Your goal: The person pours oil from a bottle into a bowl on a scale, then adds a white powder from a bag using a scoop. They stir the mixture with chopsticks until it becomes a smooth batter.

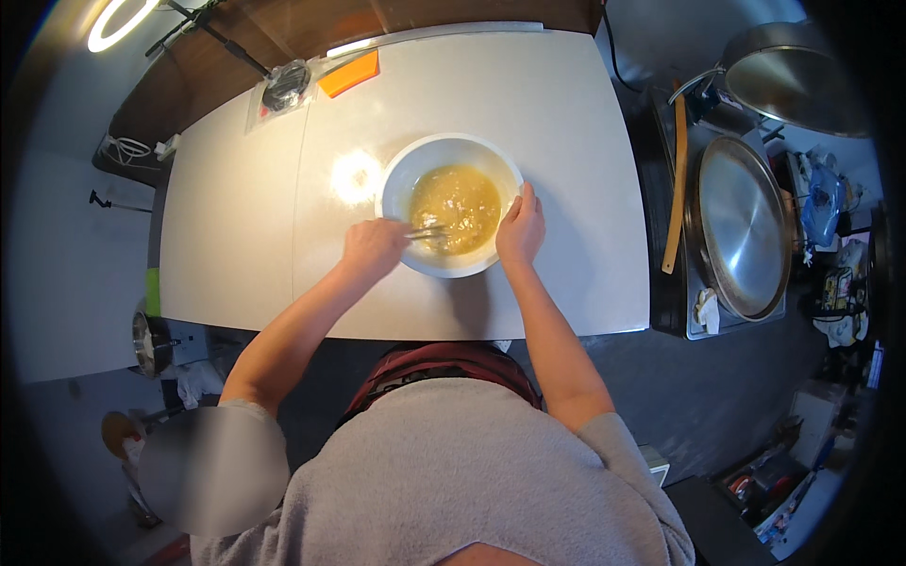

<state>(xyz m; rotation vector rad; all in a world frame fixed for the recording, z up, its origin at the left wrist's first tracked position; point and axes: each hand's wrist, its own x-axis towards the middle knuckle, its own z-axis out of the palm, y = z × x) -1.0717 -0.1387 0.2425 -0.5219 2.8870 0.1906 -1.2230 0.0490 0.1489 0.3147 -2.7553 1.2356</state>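
Note:
A white bowl (396, 166) stands on the white table in front of me, with a yellow liquid (460, 201) in it that looks like beaten egg, frothy and glossy. My left hand (375, 246) is closed around a thin utensil (428, 232), possibly chopsticks. The utensil's far end dips into the liquid near the bowl's lower left, blurred by motion. Against the bowl's right side, my right hand (522, 225) grips the rim and outer wall, thumb uppermost. The grip end of the utensil is hidden in my left fist.
An orange flat object (350, 73) and a ring-light stand base (286, 83) in clear plastic lie at the table's (566, 127) back left. To the right, a large round pan (743, 226), a wooden stick (677, 184) and a crumpled white cloth (706, 311) rest on a stove. Another pan (793, 85) sits behind.

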